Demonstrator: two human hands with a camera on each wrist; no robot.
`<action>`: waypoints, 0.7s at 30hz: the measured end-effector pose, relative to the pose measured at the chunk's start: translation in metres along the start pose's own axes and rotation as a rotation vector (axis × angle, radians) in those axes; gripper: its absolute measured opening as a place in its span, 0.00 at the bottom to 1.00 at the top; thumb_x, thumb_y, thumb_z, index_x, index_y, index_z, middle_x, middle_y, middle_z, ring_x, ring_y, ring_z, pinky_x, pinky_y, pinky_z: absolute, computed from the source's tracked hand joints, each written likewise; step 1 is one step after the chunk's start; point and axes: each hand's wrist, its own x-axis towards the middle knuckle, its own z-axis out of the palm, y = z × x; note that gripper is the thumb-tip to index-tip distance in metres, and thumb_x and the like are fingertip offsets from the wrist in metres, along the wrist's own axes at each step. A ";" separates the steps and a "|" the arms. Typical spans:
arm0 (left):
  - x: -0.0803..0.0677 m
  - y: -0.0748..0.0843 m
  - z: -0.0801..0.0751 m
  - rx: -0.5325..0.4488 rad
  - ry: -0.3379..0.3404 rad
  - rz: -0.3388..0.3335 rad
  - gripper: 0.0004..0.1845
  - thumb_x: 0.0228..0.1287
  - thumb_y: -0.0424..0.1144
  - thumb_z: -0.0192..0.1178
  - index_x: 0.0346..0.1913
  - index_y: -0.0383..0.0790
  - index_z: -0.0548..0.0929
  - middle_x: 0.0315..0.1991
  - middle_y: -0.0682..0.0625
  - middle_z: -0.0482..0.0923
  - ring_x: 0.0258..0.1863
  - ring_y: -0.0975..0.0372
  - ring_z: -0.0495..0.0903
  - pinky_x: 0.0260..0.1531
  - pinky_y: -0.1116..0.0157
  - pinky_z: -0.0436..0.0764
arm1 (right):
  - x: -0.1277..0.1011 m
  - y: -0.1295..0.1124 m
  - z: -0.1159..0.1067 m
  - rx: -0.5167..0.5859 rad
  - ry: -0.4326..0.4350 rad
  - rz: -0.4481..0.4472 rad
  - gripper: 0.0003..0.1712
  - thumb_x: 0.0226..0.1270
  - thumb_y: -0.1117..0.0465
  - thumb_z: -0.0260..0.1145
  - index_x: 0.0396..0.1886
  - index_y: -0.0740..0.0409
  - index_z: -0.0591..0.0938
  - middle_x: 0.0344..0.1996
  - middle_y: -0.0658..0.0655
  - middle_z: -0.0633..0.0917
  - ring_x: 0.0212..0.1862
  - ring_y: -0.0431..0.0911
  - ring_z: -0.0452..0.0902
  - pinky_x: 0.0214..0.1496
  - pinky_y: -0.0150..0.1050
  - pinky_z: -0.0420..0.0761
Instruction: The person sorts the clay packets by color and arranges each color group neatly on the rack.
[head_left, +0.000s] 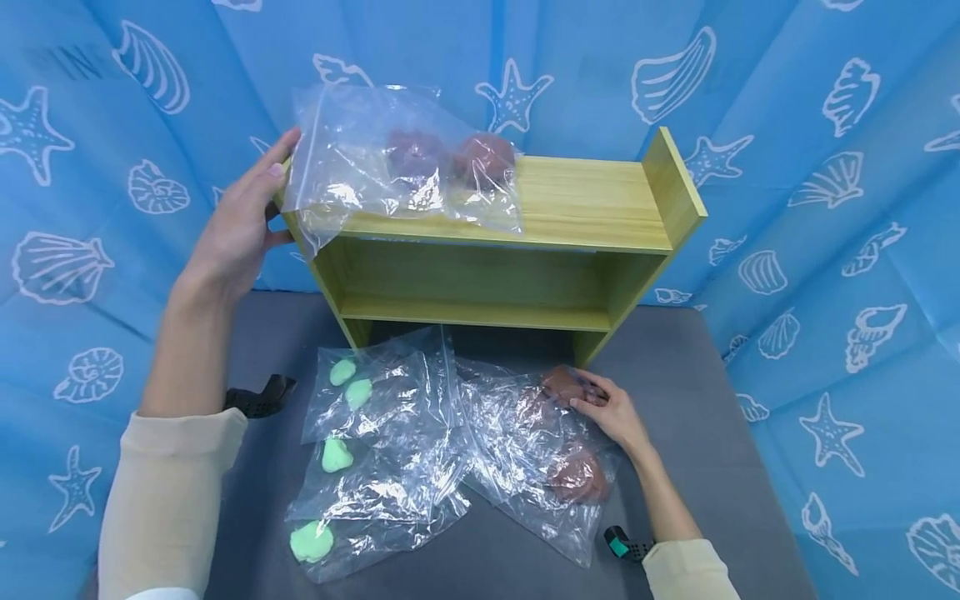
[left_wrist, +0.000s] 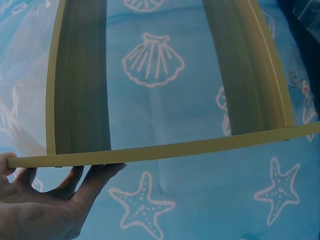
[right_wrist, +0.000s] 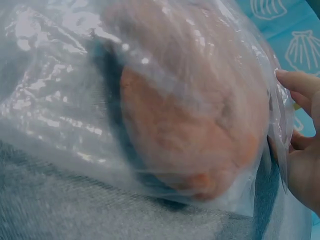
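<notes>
A light wooden shelf (head_left: 585,200) stands on the grey table. On its top board lies a clear zip bag (head_left: 352,158) with two brown lumps (head_left: 483,158) inside. My left hand (head_left: 240,225) lies flat against the shelf's left side panel (left_wrist: 175,148), fingers straight and thumb at the front edge, just beside that bag's corner. In front of the shelf lie clear bags with green pieces (head_left: 382,417) and a bag of brown pieces (head_left: 525,450). My right hand (head_left: 607,408) grips that bag at one brown lump (right_wrist: 190,130), fingers (right_wrist: 300,85) curled over the plastic.
The grey table (head_left: 712,433) is ringed by a blue curtain printed with shells and starfish (head_left: 825,250). The shelf's lower compartment (head_left: 480,279) holds nothing. Black camera straps sit at my left wrist (head_left: 258,398) and right wrist (head_left: 626,546).
</notes>
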 end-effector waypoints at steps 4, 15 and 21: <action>0.000 -0.001 0.002 -0.005 0.002 0.004 0.24 0.80 0.54 0.38 0.75 0.73 0.59 0.77 0.54 0.51 0.73 0.51 0.53 0.69 0.35 0.46 | 0.000 0.001 0.003 -0.135 0.024 -0.013 0.37 0.62 0.58 0.74 0.71 0.57 0.73 0.56 0.69 0.76 0.51 0.58 0.78 0.47 0.34 0.78; 0.002 -0.001 0.000 0.007 0.023 -0.021 0.24 0.81 0.53 0.36 0.75 0.74 0.58 0.77 0.57 0.49 0.74 0.54 0.51 0.70 0.36 0.44 | 0.007 0.003 0.019 -0.332 0.088 -0.112 0.44 0.53 0.59 0.80 0.70 0.58 0.73 0.44 0.68 0.77 0.36 0.53 0.74 0.39 0.47 0.74; 0.002 -0.001 0.001 0.004 0.018 -0.016 0.24 0.81 0.53 0.36 0.75 0.73 0.58 0.78 0.58 0.48 0.75 0.54 0.50 0.70 0.36 0.44 | 0.005 0.005 0.019 -0.186 0.136 -0.047 0.41 0.51 0.60 0.81 0.67 0.52 0.77 0.48 0.67 0.81 0.46 0.58 0.78 0.47 0.51 0.77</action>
